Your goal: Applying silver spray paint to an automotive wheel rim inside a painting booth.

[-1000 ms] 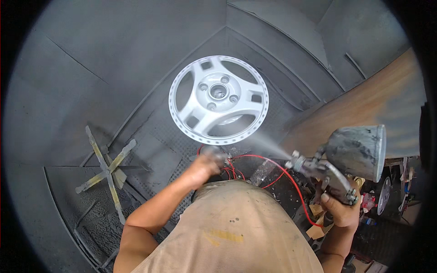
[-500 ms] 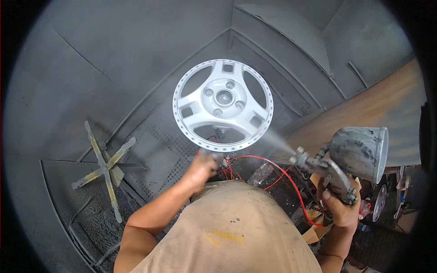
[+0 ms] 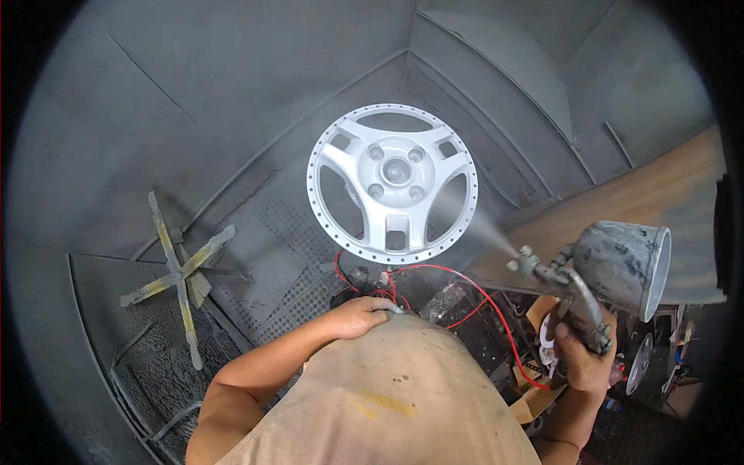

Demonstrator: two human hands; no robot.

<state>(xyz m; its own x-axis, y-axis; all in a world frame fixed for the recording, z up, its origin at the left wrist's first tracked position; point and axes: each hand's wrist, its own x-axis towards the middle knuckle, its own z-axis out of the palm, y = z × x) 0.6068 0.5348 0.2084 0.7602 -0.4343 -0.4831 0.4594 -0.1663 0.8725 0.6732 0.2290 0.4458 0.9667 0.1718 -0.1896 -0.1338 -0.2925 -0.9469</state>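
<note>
A white-silver wheel face (image 3: 385,215) with three double spokes, small holes around its rim and a hub in the middle stands in front of me. My right hand (image 3: 587,353) is wrapped round the handle of a spray gun (image 3: 577,298). The gun's large, paint-stained cup (image 3: 622,263) sits on top. From its nozzle a pale mist fans toward the wheel's lower right rim, with a gap between nozzle and wheel. My left hand (image 3: 360,316) is close against my shirt, below the wheel and apart from it. Its fingers look stretched out and partly hidden, with nothing visible in them.
A cross-shaped stand (image 3: 178,277) with paint-crusted arms is on the left. Below the wheel, a red hose (image 3: 496,314) curves toward the gun side. A brown panel (image 3: 589,217) slopes at the right. Grey walls (image 3: 256,85) enclose the corner; clutter and another wheel (image 3: 639,363) lie lower right.
The wheel has turned, its spokes now at different angles. My left hand has drawn back from the wheel's lower rim to my shirt. The spray gun is slightly farther right and still spraying.
</note>
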